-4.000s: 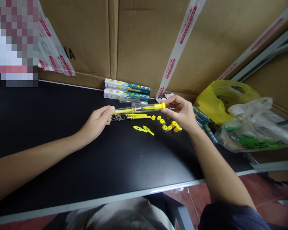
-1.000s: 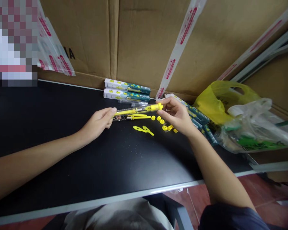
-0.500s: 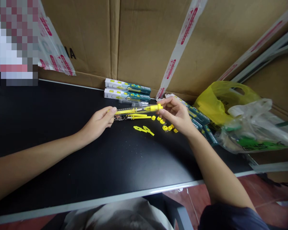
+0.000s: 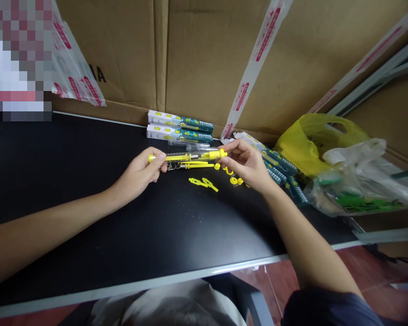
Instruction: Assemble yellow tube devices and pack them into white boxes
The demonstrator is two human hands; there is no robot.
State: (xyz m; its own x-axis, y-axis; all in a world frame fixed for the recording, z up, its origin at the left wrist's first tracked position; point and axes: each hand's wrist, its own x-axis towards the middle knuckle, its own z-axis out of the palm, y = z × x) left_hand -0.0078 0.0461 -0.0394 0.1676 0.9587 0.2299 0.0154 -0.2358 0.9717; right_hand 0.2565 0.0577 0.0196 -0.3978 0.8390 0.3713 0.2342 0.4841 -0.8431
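A clear tube with yellow parts inside [image 4: 178, 157] is held level above the black table. My left hand [image 4: 146, 167] pinches its left part, with a round yellow end showing past the thumb. At the yellow cap on its right end, my right hand [image 4: 246, 163] grips with thumb and fingers. Just below the tube lie yellow rods [image 4: 200, 165] and metal rings [image 4: 172, 167]. Nearer me are two flat yellow pieces [image 4: 204, 183]. Several small yellow caps [image 4: 234, 180] and springs rest by my right hand, which partly hides them.
Two printed boxes [image 4: 180, 133] lie behind the tube, clear tubes [image 4: 197, 147] in front of them. More boxes [image 4: 280, 160], a yellow bag [image 4: 302, 140] and a clear bag [image 4: 363, 181] are at right. Large cardboard [image 4: 211, 59] stands behind the table [image 4: 139, 244]. The upper left is pixelated.
The yellow end at the left of the tube now shows past my left thumb. My right hand has shifted slightly left with the capped end.
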